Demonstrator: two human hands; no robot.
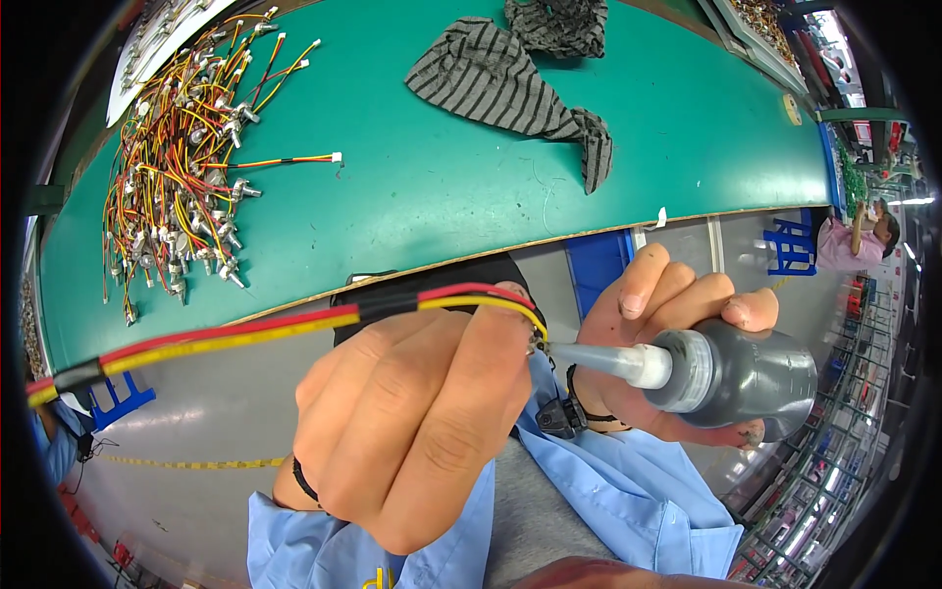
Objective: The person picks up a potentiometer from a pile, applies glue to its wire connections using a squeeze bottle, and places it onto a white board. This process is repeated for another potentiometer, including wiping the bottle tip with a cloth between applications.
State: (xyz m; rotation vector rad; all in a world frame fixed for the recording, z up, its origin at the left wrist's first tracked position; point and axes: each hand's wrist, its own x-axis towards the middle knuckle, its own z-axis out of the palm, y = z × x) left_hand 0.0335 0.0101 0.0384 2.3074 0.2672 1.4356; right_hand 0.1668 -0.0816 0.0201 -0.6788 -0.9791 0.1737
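Observation:
My left hand [422, 412] is closed, pinching the end of a red-and-yellow wire lead [235, 337]. The lead runs off to the left, with black bands around it. A small dark metal part shows at its end by my fingertips, mostly hidden. My right hand [667, 304] is wrapped around a clear squeeze bottle [756, 378] of dark grey content. The bottle lies tilted on its side, its translucent nozzle [594, 359] pointing left. Its tip is at the wire end, apparently touching the metal part.
Beyond my hands stretches a green tabletop [363, 216]. At its left lies a heap of wired metal parts [182, 187]. A striped grey cloth [496, 79] lies at the back middle, and a tape roll [791, 110] at the far right. Another person [854, 240] is in the distance.

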